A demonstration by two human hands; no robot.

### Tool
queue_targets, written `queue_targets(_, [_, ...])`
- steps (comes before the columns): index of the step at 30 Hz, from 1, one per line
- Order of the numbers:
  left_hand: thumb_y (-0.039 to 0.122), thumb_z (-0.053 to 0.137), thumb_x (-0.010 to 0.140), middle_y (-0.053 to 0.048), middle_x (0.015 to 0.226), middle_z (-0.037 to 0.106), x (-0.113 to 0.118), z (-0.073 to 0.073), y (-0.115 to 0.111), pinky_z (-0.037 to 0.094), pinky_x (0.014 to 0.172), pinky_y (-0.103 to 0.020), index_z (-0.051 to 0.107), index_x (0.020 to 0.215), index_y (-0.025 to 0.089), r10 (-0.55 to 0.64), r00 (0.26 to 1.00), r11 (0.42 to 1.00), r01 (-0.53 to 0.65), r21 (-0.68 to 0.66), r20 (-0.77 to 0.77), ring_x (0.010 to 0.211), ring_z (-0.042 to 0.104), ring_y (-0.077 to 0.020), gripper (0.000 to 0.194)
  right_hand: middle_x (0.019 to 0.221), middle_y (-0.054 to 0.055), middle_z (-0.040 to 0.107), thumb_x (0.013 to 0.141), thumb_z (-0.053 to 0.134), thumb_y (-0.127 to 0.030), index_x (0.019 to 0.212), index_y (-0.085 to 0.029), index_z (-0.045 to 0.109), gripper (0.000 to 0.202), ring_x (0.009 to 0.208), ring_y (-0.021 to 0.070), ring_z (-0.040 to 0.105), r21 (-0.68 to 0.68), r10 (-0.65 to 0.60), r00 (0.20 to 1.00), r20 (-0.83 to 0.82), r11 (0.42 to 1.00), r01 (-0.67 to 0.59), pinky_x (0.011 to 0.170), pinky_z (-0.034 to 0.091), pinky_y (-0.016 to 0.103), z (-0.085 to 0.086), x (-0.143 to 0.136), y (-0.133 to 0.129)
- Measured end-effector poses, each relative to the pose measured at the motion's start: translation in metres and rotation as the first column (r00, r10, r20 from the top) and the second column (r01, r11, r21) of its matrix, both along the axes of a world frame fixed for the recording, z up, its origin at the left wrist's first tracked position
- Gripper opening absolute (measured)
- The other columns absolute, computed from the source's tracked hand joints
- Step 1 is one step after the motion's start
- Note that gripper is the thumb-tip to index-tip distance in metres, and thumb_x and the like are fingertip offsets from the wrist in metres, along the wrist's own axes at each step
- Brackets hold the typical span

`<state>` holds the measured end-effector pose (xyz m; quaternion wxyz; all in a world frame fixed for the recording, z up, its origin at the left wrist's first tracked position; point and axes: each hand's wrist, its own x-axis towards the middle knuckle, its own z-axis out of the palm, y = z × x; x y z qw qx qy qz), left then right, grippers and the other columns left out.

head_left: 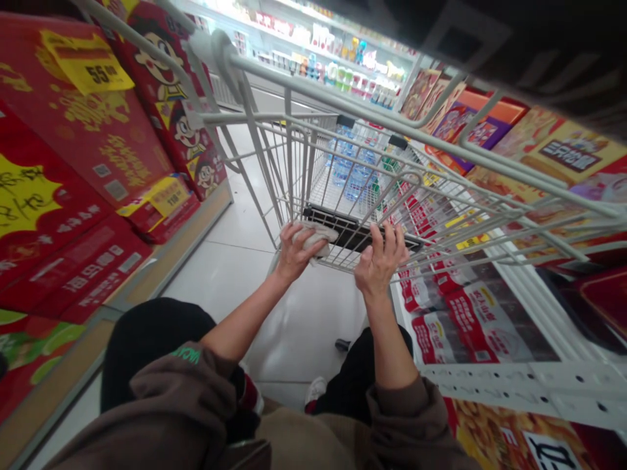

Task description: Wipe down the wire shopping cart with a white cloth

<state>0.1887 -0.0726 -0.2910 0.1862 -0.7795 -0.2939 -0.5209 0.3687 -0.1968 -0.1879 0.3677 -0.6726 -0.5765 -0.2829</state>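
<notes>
— What do we have closest to us?

— Our brown sleeves point(181, 385), pushed up to bare the forearms, and below them our dark trousers point(151, 352), knees bent. Between the knees we see a pale shoe point(316, 390) on the light tiled floor point(304, 313).

— And a little further out, our hands?

— Our left hand point(296, 251) has its fingers curled around a crumpled, pale cloth point(321, 240), which lies against the left end of a black strip point(355, 230) on the shopping cart point(343, 98).

— And our right hand point(382, 258)?

— Its fingers are bent and slightly parted over the right part of that strip. We cannot tell whether they grip the wire there or only rest on it.

— How does the cart stand?

— Tilted in our view, its pale wire basket just ahead of us, the long top rail slanting down to the right.

— What flanks us?

— On our left, stacked red boxes point(73, 156) with yellow price cards; on our right, red-labelled packs point(470, 320) low on a shelf, with snack cartons point(568, 153) above.

— And beyond?

— Through the wires, clear bottles point(360, 173) with a bluish tint; we can't tell whether they stand inside the basket. Farthest off, brightly lit shelves point(318, 42) of small packages.
</notes>
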Motion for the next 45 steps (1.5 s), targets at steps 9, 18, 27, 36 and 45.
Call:
queue_targets(9, [0.036, 0.07, 0.096, -0.001, 0.132, 0.054, -0.033, 0.059, -0.003, 0.039, 0.118, -0.05, 0.063, 0.124, 0.046, 0.063, 0.984, 0.991, -0.082, 0.109, 0.166, 0.141, 0.035, -0.0275, 0.031, 0.148, 0.014, 0.059, 0.096, 0.034, -0.03, 0.14, -0.022, 0.059, 0.051, 0.151, 0.0313, 0.04, 0.058, -0.003, 1.0, 0.021, 0.998, 0.002, 0.113, 0.033, 0.052, -0.004, 0.001, 0.001])
queue_targets(18, [0.021, 0.068, 0.097, -0.005, 0.121, 0.06, -0.039, -0.006, 0.009, 0.036, 0.113, -0.049, 0.069, 0.116, 0.036, -0.101, 0.994, 0.993, 0.099, 0.06, 0.032, 0.133, 0.041, -0.0265, 0.025, 0.149, 0.013, 0.059, 0.095, 0.035, -0.029, 0.142, -0.023, 0.058, 0.052, 0.151, 0.0319, 0.04, 0.033, -0.005, 1.0, 0.025, 0.999, 0.004, 0.112, 0.033, 0.053, -0.004, 0.002, -0.002])
queue_targets(27, [0.04, 0.07, 0.095, -0.005, 0.133, 0.052, -0.068, 0.072, 0.016, 0.031, 0.121, -0.056, 0.069, 0.119, 0.04, 0.084, 0.955, 0.994, -0.1, 0.041, 0.283, 0.138, 0.033, -0.0328, 0.024, 0.147, 0.015, 0.06, 0.096, 0.035, -0.032, 0.14, -0.023, 0.059, 0.051, 0.149, 0.0337, 0.043, 0.091, -0.009, 1.0, 0.01, 0.996, 0.008, 0.112, 0.035, 0.055, -0.008, 0.001, 0.002])
queue_targets(36, [0.026, 0.063, 0.1, -0.002, 0.122, 0.056, -0.073, 0.027, 0.016, 0.043, 0.111, -0.041, 0.064, 0.123, 0.041, 0.124, 0.992, 0.975, -0.127, 0.183, 0.028, 0.129, 0.042, -0.0224, 0.027, 0.146, 0.016, 0.059, 0.096, 0.036, -0.03, 0.141, -0.022, 0.059, 0.051, 0.149, 0.0346, 0.042, 0.075, 0.01, 1.0, 0.029, 0.997, -0.012, 0.111, 0.039, 0.058, -0.008, 0.005, 0.001])
queue_targets(45, [0.035, 0.061, 0.102, -0.004, 0.127, 0.054, -0.085, 0.049, 0.026, 0.032, 0.121, -0.051, 0.067, 0.121, 0.039, 0.122, 0.985, 0.991, -0.127, 0.035, 0.123, 0.138, 0.034, -0.0266, 0.02, 0.146, 0.016, 0.059, 0.096, 0.036, -0.03, 0.14, -0.02, 0.06, 0.051, 0.15, 0.0349, 0.041, 0.111, 0.015, 1.0, 0.026, 0.994, -0.018, 0.113, 0.041, 0.058, -0.01, 0.003, 0.003])
